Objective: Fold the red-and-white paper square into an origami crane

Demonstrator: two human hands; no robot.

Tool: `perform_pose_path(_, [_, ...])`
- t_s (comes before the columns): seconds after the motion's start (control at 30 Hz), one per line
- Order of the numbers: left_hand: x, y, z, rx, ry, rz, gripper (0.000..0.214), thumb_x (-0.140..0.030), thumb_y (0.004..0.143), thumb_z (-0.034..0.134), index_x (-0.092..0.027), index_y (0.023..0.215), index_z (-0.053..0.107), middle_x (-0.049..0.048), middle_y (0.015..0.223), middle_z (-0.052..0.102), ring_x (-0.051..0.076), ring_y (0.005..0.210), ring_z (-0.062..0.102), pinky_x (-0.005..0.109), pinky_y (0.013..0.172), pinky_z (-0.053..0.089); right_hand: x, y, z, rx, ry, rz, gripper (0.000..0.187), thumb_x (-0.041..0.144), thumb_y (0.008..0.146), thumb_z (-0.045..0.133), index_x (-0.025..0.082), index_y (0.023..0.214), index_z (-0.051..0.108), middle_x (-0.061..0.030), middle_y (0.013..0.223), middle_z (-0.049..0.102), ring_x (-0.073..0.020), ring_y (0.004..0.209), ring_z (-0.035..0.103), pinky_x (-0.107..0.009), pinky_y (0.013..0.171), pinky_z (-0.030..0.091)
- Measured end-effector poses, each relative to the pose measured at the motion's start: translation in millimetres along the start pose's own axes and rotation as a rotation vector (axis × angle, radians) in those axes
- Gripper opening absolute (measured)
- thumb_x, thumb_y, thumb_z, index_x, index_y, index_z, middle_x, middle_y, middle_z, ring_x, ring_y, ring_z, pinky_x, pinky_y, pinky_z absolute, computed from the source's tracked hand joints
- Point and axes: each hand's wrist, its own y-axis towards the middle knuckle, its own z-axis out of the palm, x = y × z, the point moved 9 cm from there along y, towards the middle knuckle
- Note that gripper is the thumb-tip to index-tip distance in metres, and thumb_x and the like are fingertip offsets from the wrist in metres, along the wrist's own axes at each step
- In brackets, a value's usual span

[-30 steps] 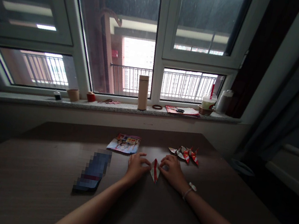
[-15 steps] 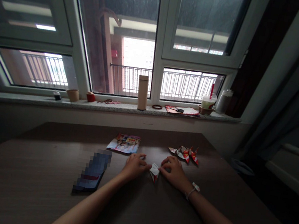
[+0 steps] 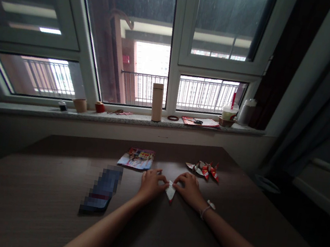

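Mid-fold, it seems: the left hand point(image 3: 150, 185) and right hand point(image 3: 189, 189), fingers curled in, each pinch an edge of the small folded paper point(image 3: 170, 191) lying on the counter point(image 3: 42, 204) between them, and a clean crease calls for lined-up edges.

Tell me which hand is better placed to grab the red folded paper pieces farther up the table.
Right, probably. The right hand rests just below the folded pieces, while the left hand sits across the small folded paper, nearer the colourful booklet.
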Motion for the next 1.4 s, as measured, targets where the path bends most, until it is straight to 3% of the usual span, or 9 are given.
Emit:
perform_pose_path(0.43, [-2.0,1.6,-0.8,-0.023,0.017,-0.024,0.016,-0.046,0.077,0.07,-0.036,0.088,0.076,-0.0002,0.137,0.056,0.029,0.127,0.045,0.05,0.112,0.025,-2.6,5.9,4.0,0.0,-0.021,0.036,0.02,0.046,0.083,0.065,0.029,0.087,0.073,-0.0042,0.106,0.06,-0.0258,0.11,0.049,-0.041,0.097,0.033])
perform_pose_path(0.67, [1.4,4.5,2.5,0.007,-0.009,-0.04,0.028,-0.043,0.077,0.071,-0.045,0.104,0.073,-0.0022,0.141,0.052,0.03,0.131,0.042,0.053,0.115,0.019,-4.4,8.5,5.9,0.024,-0.009,0.077,0.012,0.038,0.077,0.072,0.032,0.088,0.074,-0.0034,0.11,0.06,-0.0279,0.113,0.048,-0.044,0.1,0.031])
perform_pose_path(0.87, [4.9,6.9,4.2,0.022,-0.002,-0.032,0.024,-0.038,0.078,0.07,-0.044,0.102,0.073,-0.0045,0.144,0.049,0.028,0.131,0.041,0.049,0.114,0.022,-6.2,7.8,6.1,0.05,-0.013,0.084,0.014,0.035,0.078,0.07,0.033,0.09,0.076,-0.0028,0.114,0.06,-0.0276,0.117,0.046,-0.043,0.102,0.031])
perform_pose_path(1.17, [1.0,3.1,2.1,0.052,0.043,0.044,0.018,-0.037,0.083,0.066,-0.043,0.099,0.074,-0.0045,0.136,0.054,0.024,0.127,0.046,0.044,0.112,0.027,-5.2,2.3,1.6,0.048,-0.001,0.022,0.015,0.034,0.081,0.066,0.033,0.092,0.077,-0.0024,0.114,0.061,-0.0251,0.116,0.049,-0.039,0.103,0.034])
perform_pose_path(1.4, [4.5,2.4,1.4,0.048,0.077,0.094,0.017,-0.046,0.083,0.066,-0.043,0.097,0.075,-0.0041,0.138,0.054,0.026,0.127,0.045,0.045,0.11,0.032,3.9,-5.2,-4.3,0.049,-0.06,-0.045,0.017,0.039,0.084,0.063,0.036,0.095,0.076,-0.0013,0.119,0.062,-0.0259,0.123,0.046,-0.045,0.106,0.031])
